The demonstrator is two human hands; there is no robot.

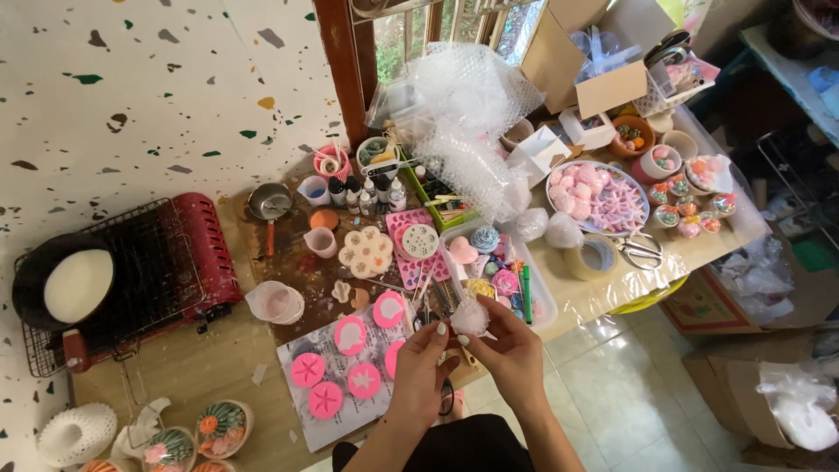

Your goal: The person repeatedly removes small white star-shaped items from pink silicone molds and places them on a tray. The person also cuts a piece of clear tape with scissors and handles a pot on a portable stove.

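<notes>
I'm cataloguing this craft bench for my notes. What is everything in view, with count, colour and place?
small white fluffy piece: one, white, held between both hands at the table's front edge
round pink moulds: several, pink, on a white paper sheet left of the hands
portable gas stove: one, red with black grate, far left
black pan: one, white contents, on the stove's left end
bubble wrap: one heap, clear, by the window
tape roll: one, clear, right of the white tray
scissors: one pair, metal, beside the tape
cardboard boxes: several, brown, top right
left hand: fingers on the piece
right hand: fingers on the piece
</notes>
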